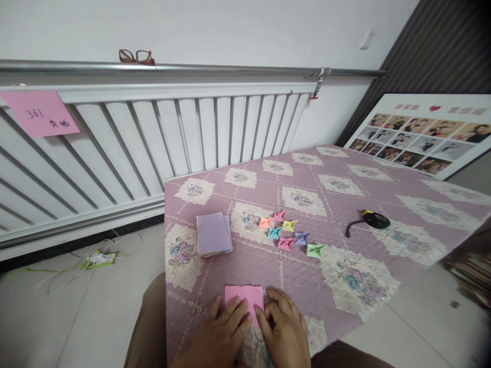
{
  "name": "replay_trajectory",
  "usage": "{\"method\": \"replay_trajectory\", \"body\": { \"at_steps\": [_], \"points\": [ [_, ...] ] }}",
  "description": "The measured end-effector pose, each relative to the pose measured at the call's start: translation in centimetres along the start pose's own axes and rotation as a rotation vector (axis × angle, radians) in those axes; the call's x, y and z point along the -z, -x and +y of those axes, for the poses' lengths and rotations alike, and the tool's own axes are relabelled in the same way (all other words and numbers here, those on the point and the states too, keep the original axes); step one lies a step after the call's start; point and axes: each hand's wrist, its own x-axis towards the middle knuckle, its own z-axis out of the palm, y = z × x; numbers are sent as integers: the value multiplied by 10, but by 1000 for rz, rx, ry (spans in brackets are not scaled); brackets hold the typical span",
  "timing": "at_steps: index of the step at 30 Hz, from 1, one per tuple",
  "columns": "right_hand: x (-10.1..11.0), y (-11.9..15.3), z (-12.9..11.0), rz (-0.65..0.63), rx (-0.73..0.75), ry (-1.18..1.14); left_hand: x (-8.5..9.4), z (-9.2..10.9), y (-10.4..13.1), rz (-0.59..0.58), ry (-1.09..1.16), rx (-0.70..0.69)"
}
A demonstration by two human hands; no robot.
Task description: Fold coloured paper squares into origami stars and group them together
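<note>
A pink sheet of paper (245, 294) lies on the tablecloth near the table's front edge, with a crease or fold at its upper right corner. My left hand (220, 329) rests on it from the lower left, fingers stretched out and pressing flat. At the paper's right edge is my right hand (286, 327), its thumb and curled fingers closed at that edge. Beyond the hands stand several small folded paper figures (286, 243) in pink, orange, yellow, blue, purple and green. Left of these is a stack of square paper (213, 235), purple on top.
A black and yellow object with a strap (376, 220) lies on the floral tablecloth (268, 191). Behind the table is a white radiator (230, 128), with eyeglasses (137, 57) on the pipe above. A photo board (418, 135) leans at the right. A power strip (102, 259) with cords lies on the floor.
</note>
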Motion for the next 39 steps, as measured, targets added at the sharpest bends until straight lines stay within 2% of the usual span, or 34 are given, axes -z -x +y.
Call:
{"method": "replay_trajectory", "body": {
  "at_steps": [11,18,20,24,26,32,39],
  "points": [
    [-1,0,-1,-6,-14,-13,-10,1,14,-32,-18,41],
    [-4,1,6,119,4,-23,-17,0,18,-46,-19,53],
    [-2,5,5,143,73,-11,-18,0,17,-59,-13,56],
    [-5,22,-8,90,422,42,-15,1,16,-78,3,60],
    [-8,29,-15,61,508,53,-11,1,15,-87,22,60],
    [-12,36,-15,-3,501,103,0,0,14,-123,91,64],
    [-7,41,-4,0,520,119,0,-10,28,-170,123,69]
  ]
}}
